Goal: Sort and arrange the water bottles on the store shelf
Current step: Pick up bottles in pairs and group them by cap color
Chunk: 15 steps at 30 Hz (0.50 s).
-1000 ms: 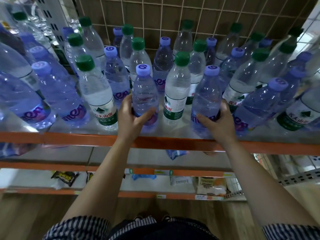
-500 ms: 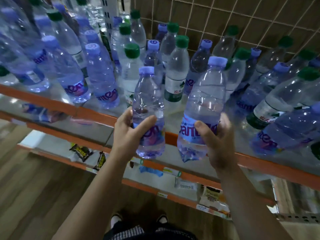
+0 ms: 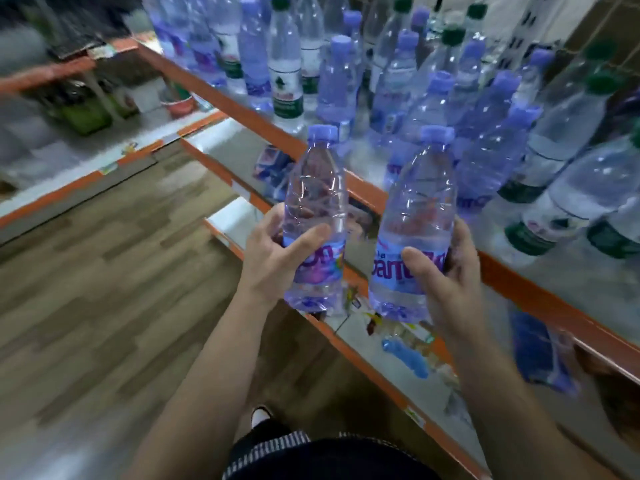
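Purple-capped bottles [image 3: 314, 216] with pink-purple labels, green-capped bottles [image 3: 568, 133] on the orange-edged shelf [image 3: 540, 289], striped sleeve [image 3: 277, 448]

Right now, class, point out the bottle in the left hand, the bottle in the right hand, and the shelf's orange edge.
Left-hand bottle [image 3: 317, 188]: head view, clear upper body.
Right-hand bottle [image 3: 420, 202]: head view, clear upper body.
Orange shelf edge [image 3: 221, 95]: head view, front rail.

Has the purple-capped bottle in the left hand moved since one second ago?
Yes. The bottle in the left hand came off the shelf, out past its orange edge.
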{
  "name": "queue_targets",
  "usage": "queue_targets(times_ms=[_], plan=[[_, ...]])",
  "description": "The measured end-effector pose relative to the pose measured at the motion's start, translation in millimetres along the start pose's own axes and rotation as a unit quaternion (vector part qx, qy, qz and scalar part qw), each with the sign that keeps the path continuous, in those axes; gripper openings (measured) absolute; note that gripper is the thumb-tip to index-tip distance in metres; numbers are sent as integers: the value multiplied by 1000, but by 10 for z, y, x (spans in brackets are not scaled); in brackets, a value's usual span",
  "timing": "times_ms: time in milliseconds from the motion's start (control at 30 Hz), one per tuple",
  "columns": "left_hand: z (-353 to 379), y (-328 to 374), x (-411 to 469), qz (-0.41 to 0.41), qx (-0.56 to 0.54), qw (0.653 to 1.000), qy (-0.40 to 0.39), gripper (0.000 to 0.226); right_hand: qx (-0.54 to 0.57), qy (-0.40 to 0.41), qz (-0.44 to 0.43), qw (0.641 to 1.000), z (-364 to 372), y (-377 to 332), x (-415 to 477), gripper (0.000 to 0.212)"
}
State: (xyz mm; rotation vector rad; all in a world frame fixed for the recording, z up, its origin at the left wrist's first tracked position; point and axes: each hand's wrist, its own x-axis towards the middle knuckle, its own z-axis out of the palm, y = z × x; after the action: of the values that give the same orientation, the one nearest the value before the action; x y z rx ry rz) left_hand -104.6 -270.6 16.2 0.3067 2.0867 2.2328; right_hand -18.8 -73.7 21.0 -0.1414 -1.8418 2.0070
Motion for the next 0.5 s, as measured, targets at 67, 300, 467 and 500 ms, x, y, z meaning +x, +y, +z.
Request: queue_targets(times_ms=[67, 300, 467, 500], plan=[[-437, 5, 109, -4, 7, 1000, 6, 32, 2, -6, 12, 1000, 431, 128, 52, 60], [-1509, 47, 485, -22, -2, 999, 43, 35, 10, -40, 72, 997, 1592, 383, 366, 63], [-1956, -45, 927, -32, 9, 997, 65, 35, -28, -53, 69, 996, 2154, 536, 825, 67], [-2030, -72, 1047, -36, 4, 997, 66, 36, -19, -53, 70, 996, 2255, 583, 945, 69]])
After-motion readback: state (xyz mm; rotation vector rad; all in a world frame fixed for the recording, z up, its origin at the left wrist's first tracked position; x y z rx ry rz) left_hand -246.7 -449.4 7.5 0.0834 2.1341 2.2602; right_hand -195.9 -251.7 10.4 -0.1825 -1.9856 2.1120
